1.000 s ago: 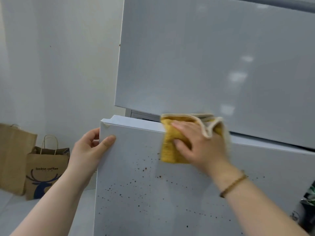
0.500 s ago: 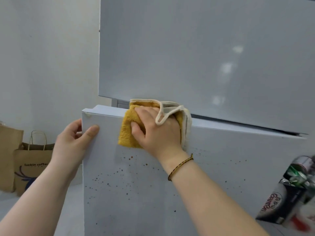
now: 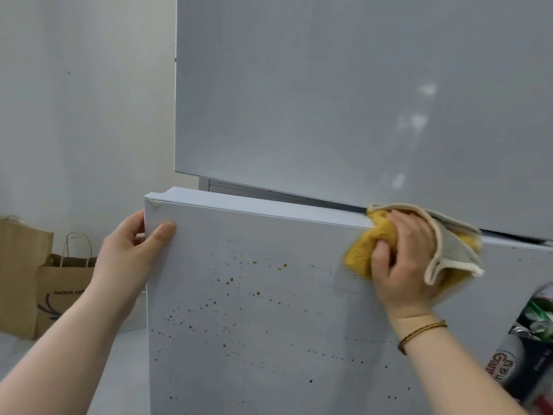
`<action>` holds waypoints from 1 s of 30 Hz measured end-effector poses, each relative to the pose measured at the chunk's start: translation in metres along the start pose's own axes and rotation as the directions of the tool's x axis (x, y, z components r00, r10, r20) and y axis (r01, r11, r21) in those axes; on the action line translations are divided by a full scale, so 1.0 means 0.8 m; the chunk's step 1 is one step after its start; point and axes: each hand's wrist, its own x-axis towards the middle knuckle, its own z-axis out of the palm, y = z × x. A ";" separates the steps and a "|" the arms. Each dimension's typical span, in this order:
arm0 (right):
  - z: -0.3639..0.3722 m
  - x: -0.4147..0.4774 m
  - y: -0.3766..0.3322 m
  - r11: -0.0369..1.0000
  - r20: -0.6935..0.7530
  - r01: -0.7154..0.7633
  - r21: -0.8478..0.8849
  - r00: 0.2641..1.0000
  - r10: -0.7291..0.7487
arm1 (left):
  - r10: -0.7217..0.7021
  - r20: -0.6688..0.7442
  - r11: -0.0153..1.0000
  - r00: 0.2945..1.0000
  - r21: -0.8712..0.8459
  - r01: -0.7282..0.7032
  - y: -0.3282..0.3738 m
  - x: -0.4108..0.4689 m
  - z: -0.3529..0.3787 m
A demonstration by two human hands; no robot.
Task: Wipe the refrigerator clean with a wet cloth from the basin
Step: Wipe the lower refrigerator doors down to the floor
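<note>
presently our right hand presses the yellow cloth against the lower refrigerator door at right of centre, fingers closed over its bunched folds. our left hand clamps the door's upper left corner, thumb in front. we judge the cloth soft and limp (likely damp): bunch it under the palm. brown spots remain mid-frame.

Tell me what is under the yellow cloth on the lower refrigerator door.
The yellow cloth lies pressed against the lower door near its top edge, under the right hand. Brown spots show left of it; whether any lie beneath it cannot be seen.
</note>
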 end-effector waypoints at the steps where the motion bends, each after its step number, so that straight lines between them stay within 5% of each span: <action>1: 0.013 -0.003 -0.018 0.998 0.015 0.044 0.049 0.999 -0.045 | 0.003 0.002 1.000 1.000 0.009 -0.003 0.000 0.002 0.000; 8: 0.053 0.006 -0.049 0.904 0.289 0.427 0.006 0.865 -0.411 | -0.029 0.028 0.994 0.999 0.104 0.026 0.004 0.038 0.015; 14: 0.044 -0.020 0.025 0.882 0.259 0.430 -0.196 0.890 -0.376 | -0.057 -0.016 0.998 0.998 0.025 0.057 -0.016 0.066 0.051; 20: 0.052 -0.024 0.030 0.880 0.213 0.428 -0.208 0.898 -0.386 | -0.037 -0.029 0.997 0.999 0.073 0.039 -0.029 0.078 0.056; 23: 0.051 -0.025 0.029 0.890 0.204 0.407 -0.203 0.907 -0.368 | 0.190 -0.044 0.926 0.981 0.339 -0.164 -0.044 0.062 0.056; 25: 0.053 -0.029 0.025 0.906 0.194 0.376 -0.196 0.920 -0.340 | 0.419 0.044 0.778 0.907 0.497 -0.384 -0.057 0.047 0.056; 27: 0.059 -0.032 0.016 0.923 0.165 0.333 -0.193 0.938 -0.304 | 0.465 0.169 0.661 0.869 0.586 -0.468 -0.068 0.045 0.052; 30: 0.077 -0.030 -0.013 0.919 0.168 0.367 -0.143 0.924 -0.343 | 0.422 0.276 0.615 0.863 0.613 -0.497 -0.078 0.058 0.035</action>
